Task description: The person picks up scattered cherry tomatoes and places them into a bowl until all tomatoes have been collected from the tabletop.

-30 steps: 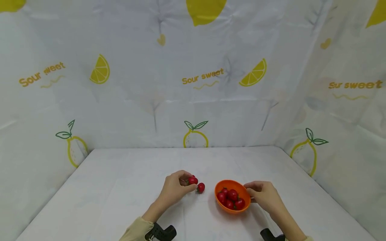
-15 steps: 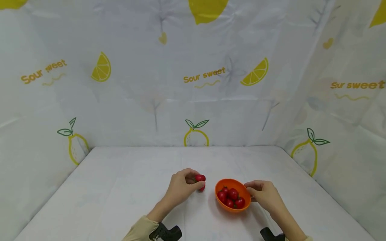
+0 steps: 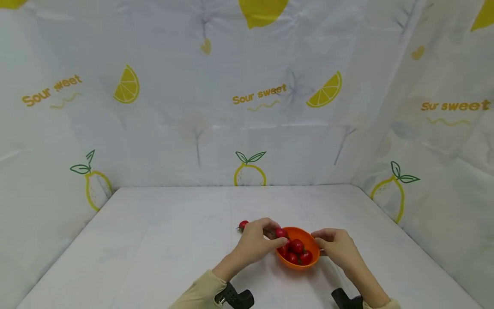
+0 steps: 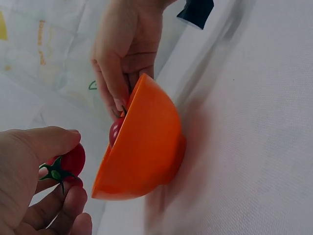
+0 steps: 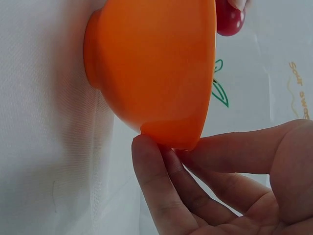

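Note:
My left hand (image 3: 256,241) pinches a red cherry tomato (image 3: 281,233) over the left rim of an orange bowl (image 3: 299,267). In the left wrist view, the green calyx of this cherry tomato (image 4: 73,159) shows between thumb and fingers, apart from the bowl. Several more cherry tomatoes (image 3: 296,246) lie inside the bowl. At the bowl's right side, my right hand (image 3: 338,248) grips the rim; in the right wrist view its fingertips (image 5: 146,147) press against the orange wall. One loose cherry tomato (image 3: 243,225) rests on the table, just behind my left hand.
A white cloth covers the table (image 3: 173,240). Behind it and along both sides hang white sheets (image 3: 173,128) printed with lemons and lettering. Each wrist carries a dark camera mount (image 3: 239,298).
My left hand has carried its cherry tomato rightward to the bowl. The loose one behind it has come into view; another seen on the table earlier is no longer visible. Bowl and right hand stay put.

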Available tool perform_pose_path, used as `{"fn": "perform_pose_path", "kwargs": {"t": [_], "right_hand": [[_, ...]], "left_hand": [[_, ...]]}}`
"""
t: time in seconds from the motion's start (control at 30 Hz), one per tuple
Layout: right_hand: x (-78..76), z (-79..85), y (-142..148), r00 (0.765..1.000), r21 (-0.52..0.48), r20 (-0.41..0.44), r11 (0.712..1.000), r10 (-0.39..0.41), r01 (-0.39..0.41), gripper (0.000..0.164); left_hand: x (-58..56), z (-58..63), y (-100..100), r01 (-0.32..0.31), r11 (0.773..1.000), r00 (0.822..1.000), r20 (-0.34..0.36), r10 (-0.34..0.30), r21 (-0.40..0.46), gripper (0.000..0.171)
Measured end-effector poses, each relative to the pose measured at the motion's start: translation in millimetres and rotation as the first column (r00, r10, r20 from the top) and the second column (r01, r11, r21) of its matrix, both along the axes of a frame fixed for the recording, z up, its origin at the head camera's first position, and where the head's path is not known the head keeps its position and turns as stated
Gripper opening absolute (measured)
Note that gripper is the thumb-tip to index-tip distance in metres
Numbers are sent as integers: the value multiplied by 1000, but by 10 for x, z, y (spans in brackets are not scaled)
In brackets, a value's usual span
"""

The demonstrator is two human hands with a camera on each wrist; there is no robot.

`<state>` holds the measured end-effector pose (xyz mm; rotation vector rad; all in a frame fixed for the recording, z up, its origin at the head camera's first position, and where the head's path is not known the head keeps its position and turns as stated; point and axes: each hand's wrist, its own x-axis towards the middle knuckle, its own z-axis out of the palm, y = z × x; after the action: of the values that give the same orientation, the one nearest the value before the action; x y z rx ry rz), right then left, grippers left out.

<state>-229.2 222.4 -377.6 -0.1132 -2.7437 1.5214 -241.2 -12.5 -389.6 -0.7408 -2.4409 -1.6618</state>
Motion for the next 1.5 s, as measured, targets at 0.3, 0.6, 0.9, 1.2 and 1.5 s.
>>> {"fn": "perform_pose_path", "kwargs": {"t": [0.3,0.6,0.9,1.2,1.5], "right_hand": [[0,25,-22,1000,-1,-16,1000,8,-8,20],[-2,34,-23,1000,7,-16,1000,8,-8,20],[-2,17,-19,1000,5,-18,1000,9,-9,20],[17,16,-2,1000,-9,-15,1000,13,-13,20],[26,10,-1,1000,-7,-4,1000,7,-7,21]], "left_hand": [[-16,-32,68,34,999,999,-40,-35,-31,26],[6,-16,88,62,997,998,-22,-62,-37,27],[13,-10,101,57,998,998,-37,-59,-33,31],[8,-16,88,11,999,998,-64,-13,-34,25],[-14,-8,-39,-66,998,992,-113,64,-18,22]]}}
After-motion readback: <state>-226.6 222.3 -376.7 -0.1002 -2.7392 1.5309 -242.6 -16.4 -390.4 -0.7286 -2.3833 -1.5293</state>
